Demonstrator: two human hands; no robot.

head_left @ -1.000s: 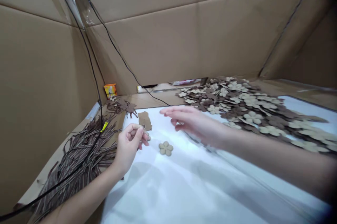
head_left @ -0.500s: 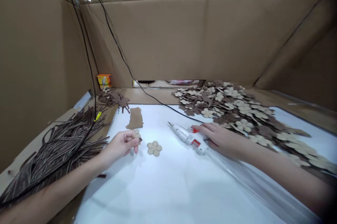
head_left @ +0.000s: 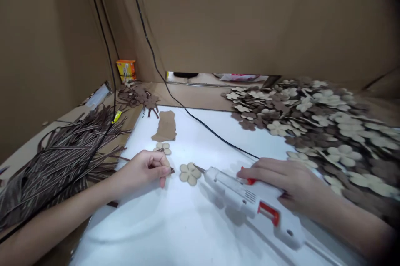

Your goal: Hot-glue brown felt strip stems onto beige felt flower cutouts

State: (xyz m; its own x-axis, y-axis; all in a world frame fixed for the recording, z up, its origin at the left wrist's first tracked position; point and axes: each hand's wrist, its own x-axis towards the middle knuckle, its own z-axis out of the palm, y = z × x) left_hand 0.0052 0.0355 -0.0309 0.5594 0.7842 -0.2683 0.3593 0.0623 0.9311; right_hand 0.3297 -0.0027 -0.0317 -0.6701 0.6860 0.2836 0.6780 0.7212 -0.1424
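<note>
The left hand (head_left: 140, 171) is pinching a thin brown strip (head_left: 172, 170), its grip pressed together on it. The right hand (head_left: 290, 182) is clamping its grip around a white glue gun (head_left: 246, 199). The gun's tip is pointing at a tan flower (head_left: 189, 173), lying just beside it on a white sheet (head_left: 156, 224).

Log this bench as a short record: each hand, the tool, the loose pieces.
Left hand: pinching a small dark brown piece
Right hand: gripping a white hot glue gun
Nearest cutout: beige five-petal flower cutout, beside the gun's nozzle
Far right: pile of beige and brown flower cutouts
Far left: bundle of brown striped strips
</note>
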